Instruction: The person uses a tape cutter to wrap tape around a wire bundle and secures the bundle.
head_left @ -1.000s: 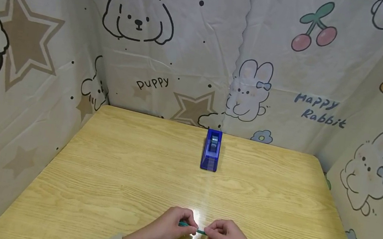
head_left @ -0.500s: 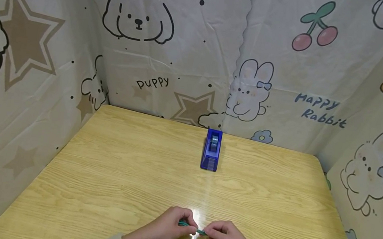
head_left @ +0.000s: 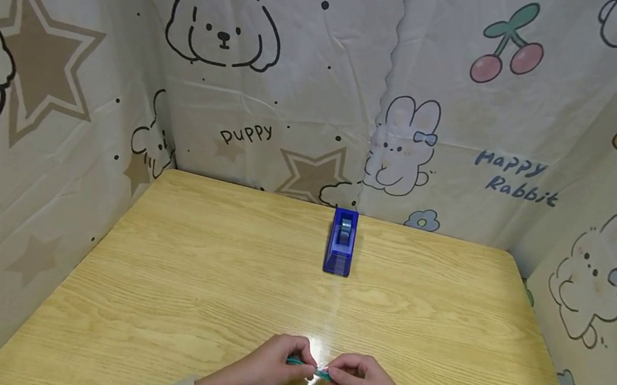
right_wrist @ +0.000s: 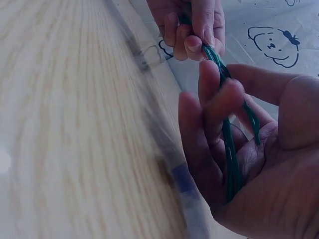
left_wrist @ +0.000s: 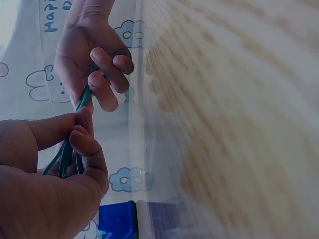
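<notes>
Green cord bundle [right_wrist: 234,179], one, runs between pinching fingers [left_wrist: 88,144]: left hand [head_left: 281,363] at nine o'clock, right hand [head_left: 370,384] at three, one tape dispenser [head_left: 340,245] at twelve.

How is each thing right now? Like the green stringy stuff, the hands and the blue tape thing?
Bundle of thin green cords: gathered lengthwise; can't tell whether tied
Person's bare left hand: pinching the bundle
Person's bare right hand: pinching the bundle too
Yellowish wood-grain tabletop: shiny
Blue plastic tape dispenser: standing, untouched
Small round tape roll: seated in the dispenser
Pale cartoon-printed fabric: hanging, creased
</notes>
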The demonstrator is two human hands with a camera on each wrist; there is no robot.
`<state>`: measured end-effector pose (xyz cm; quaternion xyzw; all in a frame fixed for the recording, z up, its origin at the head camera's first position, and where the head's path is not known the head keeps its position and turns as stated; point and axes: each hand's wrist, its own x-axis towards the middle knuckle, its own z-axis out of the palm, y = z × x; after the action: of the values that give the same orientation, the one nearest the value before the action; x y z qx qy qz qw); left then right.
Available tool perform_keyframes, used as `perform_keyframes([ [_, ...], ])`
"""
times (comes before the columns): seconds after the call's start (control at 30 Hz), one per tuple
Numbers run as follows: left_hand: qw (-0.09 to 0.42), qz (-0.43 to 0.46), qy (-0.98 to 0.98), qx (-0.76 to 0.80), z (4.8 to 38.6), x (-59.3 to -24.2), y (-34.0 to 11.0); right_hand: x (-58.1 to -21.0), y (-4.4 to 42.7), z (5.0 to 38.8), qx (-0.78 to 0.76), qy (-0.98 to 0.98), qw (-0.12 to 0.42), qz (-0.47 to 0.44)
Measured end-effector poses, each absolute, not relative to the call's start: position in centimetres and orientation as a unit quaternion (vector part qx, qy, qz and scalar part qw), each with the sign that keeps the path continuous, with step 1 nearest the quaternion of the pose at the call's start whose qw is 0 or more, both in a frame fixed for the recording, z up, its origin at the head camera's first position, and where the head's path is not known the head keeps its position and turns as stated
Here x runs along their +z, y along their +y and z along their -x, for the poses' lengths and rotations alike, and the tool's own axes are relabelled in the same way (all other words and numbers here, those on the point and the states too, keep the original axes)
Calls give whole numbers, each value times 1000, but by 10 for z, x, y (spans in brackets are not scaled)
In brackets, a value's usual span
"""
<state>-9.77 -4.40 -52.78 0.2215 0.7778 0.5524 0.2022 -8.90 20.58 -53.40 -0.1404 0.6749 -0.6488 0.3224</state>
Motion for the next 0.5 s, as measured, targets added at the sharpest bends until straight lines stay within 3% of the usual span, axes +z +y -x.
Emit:
perform_keyframes([
  [0.5, 200, -232, 774, 554, 94, -524, -46, -529, 205, 86, -621, 711, 300, 137],
])
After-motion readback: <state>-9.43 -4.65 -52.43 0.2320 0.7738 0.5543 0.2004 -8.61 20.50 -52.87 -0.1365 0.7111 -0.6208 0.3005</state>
